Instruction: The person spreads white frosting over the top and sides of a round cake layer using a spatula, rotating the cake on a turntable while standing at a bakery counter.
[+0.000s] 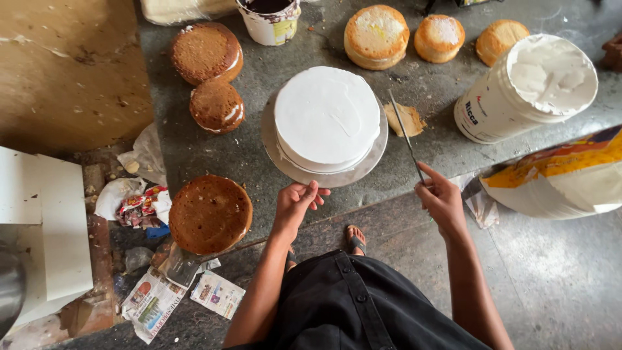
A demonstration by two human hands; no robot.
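— Where's the round white-iced cake (327, 118)?

— Mid-surface, on a round silver metal board (289, 167) resting on the grey stone surface (246, 149).

— And the hands?

— The left hand (295, 202), at six o'clock of the board, has its fingertips on the rim, grip loose. The right hand (442, 198) is clenched around a long thin metal palette knife (405, 135) — blade pointing toward twelve, just beside the cake at three o'clock.

— Packages?

— A white plastic tub of cream with a printed label (518, 91) at two o'clock; a white and yellow sack (564, 175) at four o'clock. Crumpled red-and-white wrappers (139, 207) at eight o'clock, printed paper scraps (155, 301) on the floor below.
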